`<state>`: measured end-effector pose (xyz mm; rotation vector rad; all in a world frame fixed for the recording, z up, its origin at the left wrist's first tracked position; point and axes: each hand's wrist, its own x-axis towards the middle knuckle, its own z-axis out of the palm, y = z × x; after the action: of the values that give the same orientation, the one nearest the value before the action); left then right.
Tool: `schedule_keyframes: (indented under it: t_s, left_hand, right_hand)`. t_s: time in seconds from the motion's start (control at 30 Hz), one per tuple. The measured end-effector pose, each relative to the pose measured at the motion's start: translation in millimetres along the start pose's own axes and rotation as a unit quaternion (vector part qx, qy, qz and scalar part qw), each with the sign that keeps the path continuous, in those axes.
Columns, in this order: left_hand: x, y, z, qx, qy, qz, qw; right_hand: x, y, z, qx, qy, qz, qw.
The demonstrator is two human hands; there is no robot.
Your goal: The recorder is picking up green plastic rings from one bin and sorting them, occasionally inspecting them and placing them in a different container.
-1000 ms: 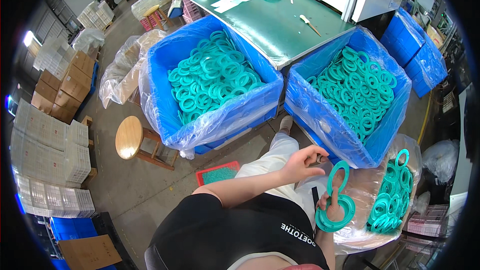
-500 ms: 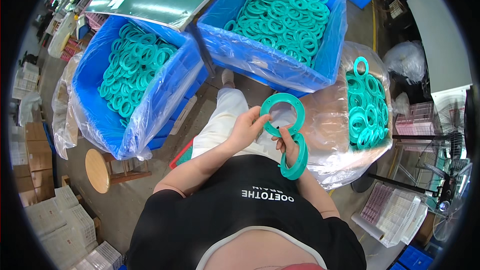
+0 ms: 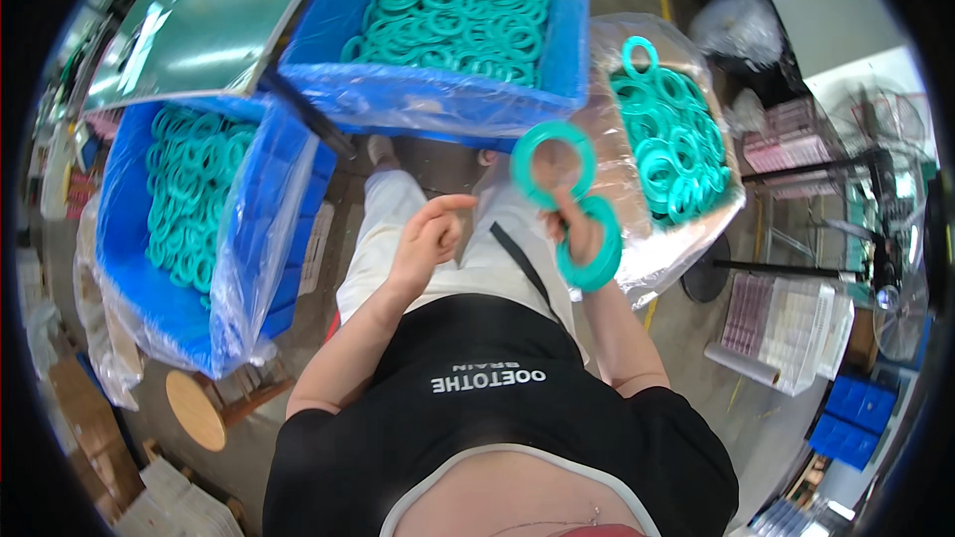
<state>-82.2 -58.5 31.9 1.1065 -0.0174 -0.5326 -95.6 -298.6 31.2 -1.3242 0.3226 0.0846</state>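
My left hand [image 3: 430, 244] is free of any ring, its index finger stretched out and the other fingers curled. It hovers over my lap, left of the right hand. In my right hand [image 3: 587, 231] I hold a flat teal ring [image 3: 520, 161] upright by its lower edge. More teal rings [image 3: 593, 276] hang together around that hand's fingers; how many cannot be told. Nearest on the right stands a plastic-lined carton [image 3: 603, 124] with a heap of teal rings [image 3: 684, 151]. The right hand and the upright ring are somewhat blurred.
A large blue bin [image 3: 438, 104] of teal rings stands ahead, and another blue bin [image 3: 139, 283] is on the left. Between them juts a green table [image 3: 214, 30] on a dark leg. A round wooden stool [image 3: 196, 410] stands at lower left, a black fan [image 3: 885, 268] at right.
My left hand has let go of the upright ring and moved away to the left. The right hand keeps its rings. The view has turned toward the right.
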Motion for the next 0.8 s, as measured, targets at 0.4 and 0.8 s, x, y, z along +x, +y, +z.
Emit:
schedule_keyframes:
  t_s: [0.4, 0.8]
  left_hand:
    - [-1, -4, 20, 0.127, -0.025, -0.11, 0.986]
    - [-1, 16, 22, 0.397, 0.02, 0.108, 0.911]
  right_hand:
    - [37, 18, -34, 0.021, 0.046, 0.011, 0.999]
    - [-1, 21, 51, -0.139, -0.426, 0.214, 0.868]
